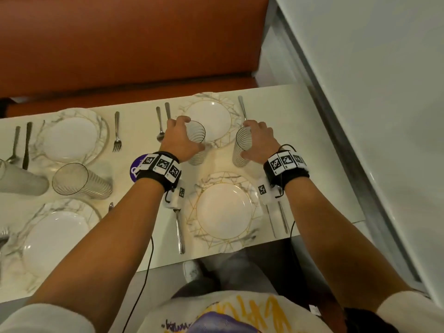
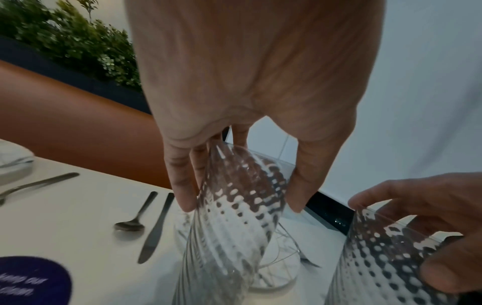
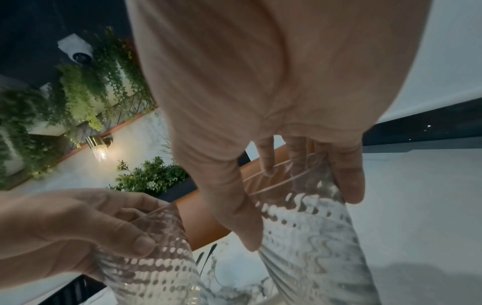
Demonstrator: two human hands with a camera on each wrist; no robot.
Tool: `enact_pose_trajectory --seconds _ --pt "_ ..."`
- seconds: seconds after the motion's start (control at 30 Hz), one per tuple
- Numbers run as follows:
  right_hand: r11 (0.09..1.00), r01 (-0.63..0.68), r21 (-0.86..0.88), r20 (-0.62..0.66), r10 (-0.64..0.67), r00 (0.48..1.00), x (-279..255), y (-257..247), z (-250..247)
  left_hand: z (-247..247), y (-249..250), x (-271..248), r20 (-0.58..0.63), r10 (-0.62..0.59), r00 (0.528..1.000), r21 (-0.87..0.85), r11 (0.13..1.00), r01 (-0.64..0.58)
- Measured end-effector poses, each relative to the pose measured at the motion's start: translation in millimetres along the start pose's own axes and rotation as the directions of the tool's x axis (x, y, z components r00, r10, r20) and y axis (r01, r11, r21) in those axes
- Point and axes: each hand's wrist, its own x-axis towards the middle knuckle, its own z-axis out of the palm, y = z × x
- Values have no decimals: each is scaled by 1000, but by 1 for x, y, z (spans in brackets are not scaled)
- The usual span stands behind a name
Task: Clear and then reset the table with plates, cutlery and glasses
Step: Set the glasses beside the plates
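**Glasses: four on the table, two in hand**

Glasses counted in the head view: four, all clear and ribbed. Landmark: the near plate (image 1: 224, 211), a white plate on a marble-and-gold placemat at the table (image 1: 134, 121) edge closest to the person.

- Left hand (image 1: 179, 138) grips one ribbed glass (image 1: 196, 143) just beyond the near plate, fingers and thumb curled round its upper wall; left wrist view shows the fingertips (image 2: 182, 198) pressed on the ribbing.
- Right hand (image 1: 258, 140) grips a second glass (image 1: 242, 146) beside the first, also just beyond the near plate; thumb on one side, fingers on the other.
- Both held glasses stand upright, apart from each other. Whether their bases touch the table cannot be told.
- Third glass (image 1: 79, 181) and fourth glass (image 1: 21, 179) stand well left of the near plate, untouched.

Plates: four. Far plate (image 1: 207, 118) straight across from the near plate; two more plates (image 1: 69, 138) (image 1: 55, 234) to the left.

Cutlery, as far as visible: a fork (image 1: 179, 229) just left of the near plate, two pieces (image 1: 278, 219) just right of it, partly hidden by the wrist. A spoon (image 2: 135, 214) and knife (image 2: 156, 227) lie left of the far plate, one piece (image 1: 242, 108) right of it. More cutlery lies further left.

A purple round coaster (image 2: 34, 280) sits left of the near plate, under the left wrist.
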Motion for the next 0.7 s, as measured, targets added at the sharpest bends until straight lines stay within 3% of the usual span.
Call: enact_pose_trajectory --seconds 0.3,0.7 --pt "995 -58 -81 -10 57 998 -17 4 14 1 -29 -12 -23 -12 1000 73 997 14" --pt "984 -115 -134 -45 110 993 -25 12 12 2 -31 -9 -38 -18 999 84 996 21"
